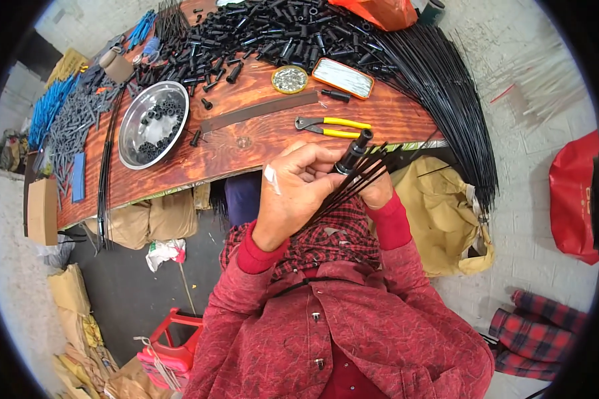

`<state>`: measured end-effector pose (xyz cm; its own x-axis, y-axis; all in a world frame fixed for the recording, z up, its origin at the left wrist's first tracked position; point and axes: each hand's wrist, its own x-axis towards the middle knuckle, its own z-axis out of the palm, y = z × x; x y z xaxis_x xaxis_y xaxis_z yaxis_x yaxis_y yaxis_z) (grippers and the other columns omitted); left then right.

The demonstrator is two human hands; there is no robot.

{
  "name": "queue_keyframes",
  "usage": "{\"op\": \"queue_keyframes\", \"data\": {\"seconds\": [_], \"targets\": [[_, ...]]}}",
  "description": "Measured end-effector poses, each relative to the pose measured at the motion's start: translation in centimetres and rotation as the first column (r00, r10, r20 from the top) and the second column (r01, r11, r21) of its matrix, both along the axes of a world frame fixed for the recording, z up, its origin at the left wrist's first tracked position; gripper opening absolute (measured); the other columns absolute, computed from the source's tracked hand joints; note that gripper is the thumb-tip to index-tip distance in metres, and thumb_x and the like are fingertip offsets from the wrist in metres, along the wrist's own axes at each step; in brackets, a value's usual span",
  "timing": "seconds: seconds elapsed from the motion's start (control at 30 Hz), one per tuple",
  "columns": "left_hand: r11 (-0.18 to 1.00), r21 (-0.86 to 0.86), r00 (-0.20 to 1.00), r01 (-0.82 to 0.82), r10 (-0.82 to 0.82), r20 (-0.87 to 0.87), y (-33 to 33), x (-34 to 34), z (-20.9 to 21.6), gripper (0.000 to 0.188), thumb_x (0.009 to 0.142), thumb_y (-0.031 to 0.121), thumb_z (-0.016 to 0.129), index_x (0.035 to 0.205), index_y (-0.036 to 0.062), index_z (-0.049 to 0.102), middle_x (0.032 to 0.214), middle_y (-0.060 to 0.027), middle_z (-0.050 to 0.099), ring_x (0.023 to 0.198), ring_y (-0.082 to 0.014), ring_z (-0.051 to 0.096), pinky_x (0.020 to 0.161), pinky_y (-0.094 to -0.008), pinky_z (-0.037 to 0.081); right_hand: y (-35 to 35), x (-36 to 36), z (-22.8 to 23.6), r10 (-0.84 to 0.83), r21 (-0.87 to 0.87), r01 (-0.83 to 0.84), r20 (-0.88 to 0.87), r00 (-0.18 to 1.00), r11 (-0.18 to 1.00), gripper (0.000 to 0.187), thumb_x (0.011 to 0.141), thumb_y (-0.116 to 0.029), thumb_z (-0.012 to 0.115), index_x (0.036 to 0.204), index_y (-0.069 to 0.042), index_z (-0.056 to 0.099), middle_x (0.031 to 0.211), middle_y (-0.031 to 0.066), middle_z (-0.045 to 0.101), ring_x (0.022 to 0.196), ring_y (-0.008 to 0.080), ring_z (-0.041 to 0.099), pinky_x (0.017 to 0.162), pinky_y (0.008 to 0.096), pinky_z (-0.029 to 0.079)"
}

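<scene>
In front of my body, just past the table's near edge, my left hand (293,189) pinches a black plastic tube (354,153) with a wider collar, tilted upward between thumb and fingers. A white patch is stuck near the thumb's base. My right hand (378,190) is closed around a bundle of thin black rods (358,181), which slants down toward my lap. The rods hide most of the right fingers. Beyond the hands lie end-cutting pliers (333,126) with yellow handles. Farther back are an orange-rimmed tin of thin pale pieces (343,78) and a round dish of small metal bits (289,80).
Black tubes (266,40) heap across the table's back. Long black rods (439,86) droop over its right edge. A clear bowl (128,143) of small black parts stands left, beside grey and blue pieces (73,126). A flat brown strip (259,112) lies mid-table. A red stool (173,346) stands lower left.
</scene>
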<state>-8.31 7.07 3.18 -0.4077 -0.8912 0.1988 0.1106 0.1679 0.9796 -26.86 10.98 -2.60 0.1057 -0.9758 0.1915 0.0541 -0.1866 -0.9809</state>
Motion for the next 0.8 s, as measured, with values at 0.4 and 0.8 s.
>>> {"op": "queue_keyframes", "data": {"seconds": [0.4,0.8], "targets": [[0.97,0.213,0.99,0.115,-0.095,-0.106,-3.2,4.6,-1.3,0.018,0.076,-0.008,0.071,0.091,0.0002,0.067,0.086,-0.0048,0.07,0.075,-0.0074,0.064,0.065,-0.0207,0.051,-1.9,4.2,0.2,-0.012,-0.027,0.011,-0.04,0.999,1.0,0.022,0.088,-0.016,0.068,0.103,0.0,0.07,0.092,0.0097,0.07,0.084,0.0164,0.065,0.078,0.0295,0.051],[0.99,0.099,0.995,0.099,-0.095,-0.042,-4.3,7.5,-1.4,0.018,0.07,-0.009,0.071,0.085,0.0011,0.067,0.084,-0.0017,0.065,0.075,-0.0119,0.062,0.071,-0.026,0.051,-2.0,7.9,1.2,-0.139,-0.115,0.128,-0.095,0.986,0.985,0.016,0.079,-0.004,0.073,0.093,0.002,0.068,0.082,0.0073,0.068,0.075,0.0122,0.065,0.068,0.0269,0.051]]}}
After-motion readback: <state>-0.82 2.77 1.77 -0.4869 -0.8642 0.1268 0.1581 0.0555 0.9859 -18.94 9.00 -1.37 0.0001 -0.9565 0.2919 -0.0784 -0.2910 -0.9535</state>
